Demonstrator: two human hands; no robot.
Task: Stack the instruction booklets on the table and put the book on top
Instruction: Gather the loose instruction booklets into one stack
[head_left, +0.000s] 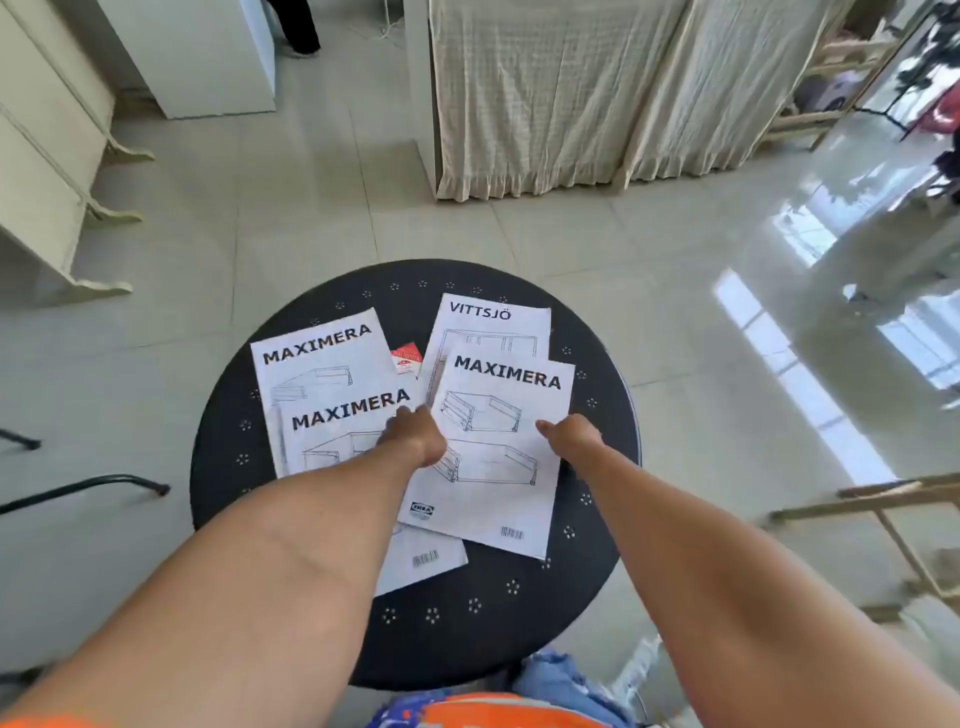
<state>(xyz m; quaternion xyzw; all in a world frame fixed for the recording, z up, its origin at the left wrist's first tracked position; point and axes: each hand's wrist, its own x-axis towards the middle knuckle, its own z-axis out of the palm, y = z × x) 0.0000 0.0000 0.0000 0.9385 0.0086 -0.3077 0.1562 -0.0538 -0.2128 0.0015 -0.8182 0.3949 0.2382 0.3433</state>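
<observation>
Several white instruction booklets lie spread on a round black table (519, 634). At the right, a MAXIMERA booklet (498, 467) overlaps a VITTSJÖ booklet (493, 327). At the left, one MAXIMERA booklet (337, 415) lies over another (311, 353). My left hand (415, 436) grips the left edge of the right MAXIMERA booklet. My right hand (569, 434) pinches its right edge. A small red book (407, 358) peeks out between the two groups, mostly hidden.
A cream cabinet (47, 171) stands at the left, and a curtained frame (561, 93) behind the table. Black chair legs (83, 488) are at the left and a wooden frame (883, 509) at the right. Glossy tiled floor surrounds the table.
</observation>
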